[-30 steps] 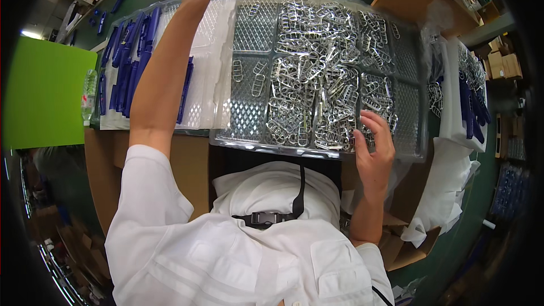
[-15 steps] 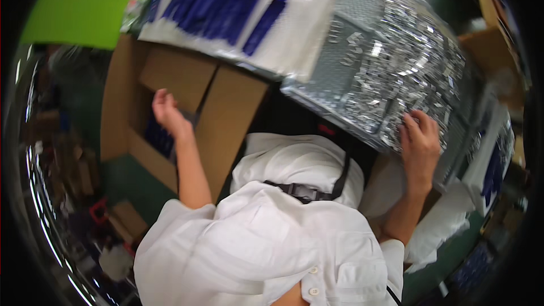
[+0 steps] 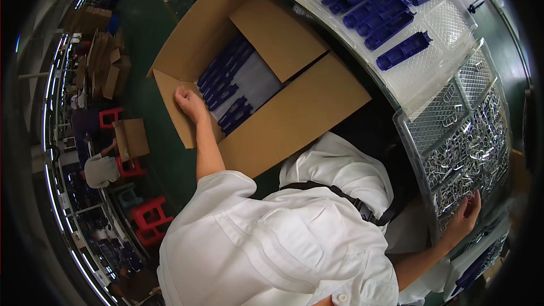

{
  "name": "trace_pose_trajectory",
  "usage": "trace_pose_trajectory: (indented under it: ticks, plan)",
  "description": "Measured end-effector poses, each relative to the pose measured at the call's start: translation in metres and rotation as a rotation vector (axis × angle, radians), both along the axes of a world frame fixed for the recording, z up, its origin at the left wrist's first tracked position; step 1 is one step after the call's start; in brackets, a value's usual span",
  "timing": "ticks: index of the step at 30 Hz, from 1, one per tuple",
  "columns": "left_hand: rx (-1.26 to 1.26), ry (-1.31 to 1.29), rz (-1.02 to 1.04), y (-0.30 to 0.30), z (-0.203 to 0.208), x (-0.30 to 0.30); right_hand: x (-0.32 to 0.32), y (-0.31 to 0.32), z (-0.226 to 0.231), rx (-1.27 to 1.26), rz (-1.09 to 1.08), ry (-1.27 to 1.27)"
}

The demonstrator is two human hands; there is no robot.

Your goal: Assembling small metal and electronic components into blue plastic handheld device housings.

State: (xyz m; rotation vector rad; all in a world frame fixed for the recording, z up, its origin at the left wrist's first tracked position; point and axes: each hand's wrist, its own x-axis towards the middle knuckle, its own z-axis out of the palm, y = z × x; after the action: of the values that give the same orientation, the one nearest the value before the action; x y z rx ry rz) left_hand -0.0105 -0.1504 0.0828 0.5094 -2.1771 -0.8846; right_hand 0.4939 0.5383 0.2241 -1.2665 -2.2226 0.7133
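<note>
**Left hand at carton rim, right hand on tray of metal clips**

The left hand (image 3: 190, 103) reaches out to the person's left, fingers curled loosely at the near flap of the open cardboard carton (image 3: 294, 113); whether it pinches anything cannot be told. Just beyond its fingertips, inside the carton, lie the blue plastic parts (image 3: 226, 88), long axes running away from the hand toward the upper right. The right hand (image 3: 463, 219) rests spread and flat on the clear tray of metal clips (image 3: 470, 147), well apart from the carton. More blue parts sit on a white tray (image 3: 419, 73) on the surface. The left hand is the nearer to the carton's contents.
</note>
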Motion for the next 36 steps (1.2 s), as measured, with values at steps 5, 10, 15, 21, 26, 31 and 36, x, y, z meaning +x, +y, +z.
trace_pose_trajectory:
  ticks: [5, 10, 15, 21, 26, 31, 36]
  plan:
    - [-0.443, -0.468, -0.557, 0.095, -0.050, -0.047, 0.029, 0.005, -0.004, -0.090, -0.013, 0.042]
    - [-0.898, -0.441, -0.546, 0.102, -0.121, -0.092, 0.013, -0.009, 0.031, -0.312, -0.165, 0.278]
    - [-1.083, -0.396, -0.643, 0.089, -0.122, -0.109, 0.002, -0.019, 0.022, -0.603, -0.233, 0.612]
    - [-0.640, -0.568, -0.528, 0.093, -0.072, -0.091, -0.014, -0.035, 0.029, -0.683, -0.174, 0.752]
    - [0.626, -0.194, -0.553, 0.101, -0.001, -0.042, -0.015, -0.031, 0.036, -0.667, -0.176, 0.739]
    - [0.993, -0.286, -0.903, 0.260, 0.126, 0.082, -0.020, -0.036, 0.050, -0.596, -0.115, 0.760]
    - [1.246, -1.067, -1.575, 0.417, 0.142, 0.200, -0.044, -0.069, 0.083, -0.369, 0.178, 0.784]
